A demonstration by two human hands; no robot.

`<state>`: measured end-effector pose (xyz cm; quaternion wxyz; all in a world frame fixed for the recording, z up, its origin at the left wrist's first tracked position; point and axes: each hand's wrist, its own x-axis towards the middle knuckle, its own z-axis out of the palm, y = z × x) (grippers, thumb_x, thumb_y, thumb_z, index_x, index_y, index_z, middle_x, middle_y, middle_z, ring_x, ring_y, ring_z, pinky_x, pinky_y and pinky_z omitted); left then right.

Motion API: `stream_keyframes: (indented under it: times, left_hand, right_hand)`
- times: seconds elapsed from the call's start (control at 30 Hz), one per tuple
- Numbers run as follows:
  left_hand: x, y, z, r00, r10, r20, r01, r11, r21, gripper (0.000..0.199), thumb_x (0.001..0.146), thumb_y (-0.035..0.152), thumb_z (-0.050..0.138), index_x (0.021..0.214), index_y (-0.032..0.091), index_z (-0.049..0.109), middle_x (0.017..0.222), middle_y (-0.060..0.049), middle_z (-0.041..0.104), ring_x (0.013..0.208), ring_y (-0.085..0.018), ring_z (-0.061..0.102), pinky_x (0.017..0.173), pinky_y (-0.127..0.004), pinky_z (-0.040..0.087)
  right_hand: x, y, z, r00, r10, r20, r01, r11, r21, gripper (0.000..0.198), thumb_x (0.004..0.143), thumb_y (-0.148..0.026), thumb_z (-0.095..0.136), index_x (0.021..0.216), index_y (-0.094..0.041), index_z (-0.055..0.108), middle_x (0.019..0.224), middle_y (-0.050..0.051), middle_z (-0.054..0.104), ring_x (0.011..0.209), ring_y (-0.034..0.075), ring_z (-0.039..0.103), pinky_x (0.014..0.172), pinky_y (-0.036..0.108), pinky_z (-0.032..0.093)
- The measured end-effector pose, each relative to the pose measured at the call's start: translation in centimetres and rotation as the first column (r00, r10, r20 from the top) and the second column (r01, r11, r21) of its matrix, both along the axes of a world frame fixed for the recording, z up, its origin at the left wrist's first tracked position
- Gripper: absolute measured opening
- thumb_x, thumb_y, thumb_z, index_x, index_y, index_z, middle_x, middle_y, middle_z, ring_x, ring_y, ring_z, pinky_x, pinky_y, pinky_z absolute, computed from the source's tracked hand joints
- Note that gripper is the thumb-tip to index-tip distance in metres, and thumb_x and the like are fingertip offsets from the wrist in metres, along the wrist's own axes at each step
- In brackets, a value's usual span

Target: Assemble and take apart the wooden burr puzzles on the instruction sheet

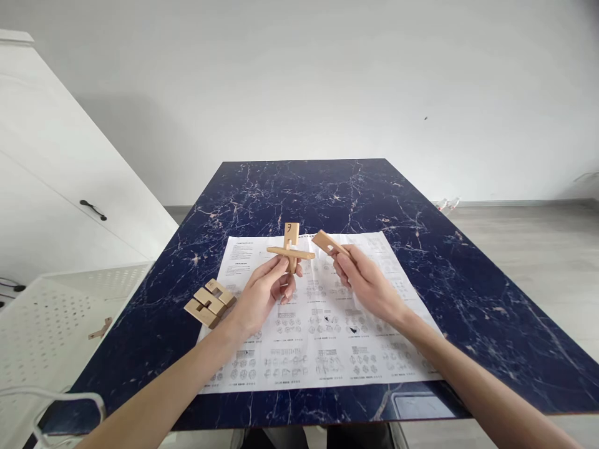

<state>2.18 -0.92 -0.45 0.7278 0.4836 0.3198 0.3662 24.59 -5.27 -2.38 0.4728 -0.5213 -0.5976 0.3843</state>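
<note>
My left hand [269,288] grips two interlocked wooden puzzle pieces [291,252] that form a cross. One of them stands upright and bears a dark number near its top; the other lies crosswise through it. In my right hand [362,277] is a single flat wooden puzzle piece [327,242] with a notch, tilted up to the left, its lower end hidden by my fingers. A small gap separates it from the cross. Left of my left wrist, several notched wooden pieces [209,303] lie side by side, partly over the sheet's edge.
Beneath my hands a printed instruction sheet [299,368] with small diagrams covers the near part of the dark blue marbled table [304,193]. A white cabinet [56,156] and a perforated white surface [60,312] with a cable [70,395] stand at the left.
</note>
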Motion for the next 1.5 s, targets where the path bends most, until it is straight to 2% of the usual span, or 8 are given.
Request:
stream_keyframes:
  times: [0.07, 0.17, 0.33, 0.53, 0.63, 0.77, 1.07, 1.5]
  left_hand:
    - [0.0, 0.0, 0.0, 1.0, 0.0, 0.003, 0.0, 1.0, -0.016, 0.028, 0.103, 0.043, 0.065, 0.102, 0.015, 0.07, 0.094, -0.004, 0.062, 0.057, -0.007, 0.047, 0.052, -0.022, 0.038]
    - [0.1, 0.0, 0.1, 1.0, -0.009, 0.018, 0.01, 0.999, -0.033, 0.029, 0.103, 0.043, 0.065, 0.102, 0.014, 0.071, 0.092, -0.003, 0.062, 0.057, -0.007, 0.047, 0.052, -0.022, 0.039]
    - [0.0, 0.1, -0.1, 0.994, -0.068, 0.081, 0.076, 0.993, -0.094, 0.03, 0.101, 0.044, 0.07, 0.099, 0.015, 0.069, 0.087, -0.002, 0.06, 0.056, -0.007, 0.046, 0.05, -0.021, 0.037]
    - [0.0, 0.2, -0.3, 0.983, -0.148, 0.104, 0.161, 0.979, -0.127, 0.025, 0.098, 0.04, 0.073, 0.096, 0.015, 0.068, 0.085, -0.001, 0.059, 0.056, -0.008, 0.047, 0.049, -0.021, 0.038]
    - [0.0, 0.1, -0.4, 0.981, -0.171, 0.088, 0.181, 0.977, -0.112, 0.023, 0.099, 0.037, 0.072, 0.094, 0.015, 0.068, 0.085, -0.001, 0.059, 0.056, -0.008, 0.048, 0.05, -0.021, 0.038]
    - [0.0, -0.1, -0.2, 0.975, -0.208, 0.079, 0.216, 0.971, -0.106, 0.021, 0.099, 0.036, 0.07, 0.095, 0.015, 0.07, 0.086, -0.002, 0.06, 0.057, -0.008, 0.048, 0.05, -0.022, 0.039]
    - [0.0, -0.1, 0.1, 0.979, -0.185, 0.082, 0.194, 0.973, -0.128, 0.021, 0.098, 0.035, 0.072, 0.092, 0.015, 0.07, 0.076, -0.001, 0.058, 0.055, -0.009, 0.046, 0.05, -0.022, 0.039]
    - [0.0, -0.1, 0.1, 0.982, -0.185, 0.048, 0.189, 0.977, -0.102, 0.026, 0.098, 0.038, 0.071, 0.087, 0.015, 0.07, 0.077, -0.001, 0.058, 0.055, -0.008, 0.046, 0.049, -0.022, 0.039]
  right_hand:
    - [0.0, -0.1, 0.8, 0.963, 0.126, -0.238, -0.129, 0.992, 0.003, 0.029, 0.112, -0.049, 0.045, 0.112, -0.023, 0.056, 0.086, 0.0, 0.054, 0.066, 0.014, 0.048, 0.06, 0.032, 0.043]
    - [0.1, -0.2, 1.3, 0.875, 0.245, -0.417, -0.256, 0.966, 0.03, 0.024, 0.112, -0.047, 0.052, 0.116, -0.023, 0.055, 0.086, -0.001, 0.059, 0.061, 0.011, 0.051, 0.058, 0.03, 0.042]
    - [-0.1, -0.3, 0.7, 0.797, 0.365, -0.482, -0.384, 0.921, 0.062, 0.021, 0.112, -0.041, 0.055, 0.118, -0.022, 0.061, 0.085, -0.001, 0.064, 0.054, 0.008, 0.051, 0.053, 0.027, 0.04]
    - [-0.4, -0.4, 0.4, 0.751, 0.427, -0.504, -0.443, 0.891, 0.096, 0.025, 0.114, -0.037, 0.05, 0.131, -0.023, 0.063, 0.087, -0.001, 0.063, 0.057, 0.008, 0.054, 0.053, 0.027, 0.042]
    - [-0.3, -0.5, 0.4, 0.751, 0.446, -0.487, -0.448, 0.886, 0.12, 0.027, 0.115, -0.035, 0.049, 0.138, -0.024, 0.06, 0.082, -0.003, 0.062, 0.054, 0.008, 0.053, 0.052, 0.026, 0.042]
    - [-0.3, -0.5, 0.5, 0.78, 0.432, -0.452, -0.429, 0.896, 0.116, 0.026, 0.115, -0.036, 0.05, 0.135, -0.023, 0.06, 0.084, -0.003, 0.063, 0.052, 0.007, 0.052, 0.052, 0.026, 0.042]
    - [-0.4, -0.7, 0.6, 0.839, 0.401, -0.369, -0.39, 0.915, 0.108, 0.028, 0.114, -0.037, 0.049, 0.136, -0.023, 0.059, 0.087, -0.001, 0.065, 0.054, 0.008, 0.055, 0.052, 0.027, 0.042]
    - [-0.5, -0.7, 0.1, 0.871, 0.369, -0.325, -0.337, 0.929, 0.152, 0.027, 0.114, -0.035, 0.05, 0.137, -0.024, 0.061, 0.089, -0.001, 0.066, 0.053, 0.007, 0.055, 0.05, 0.026, 0.043]
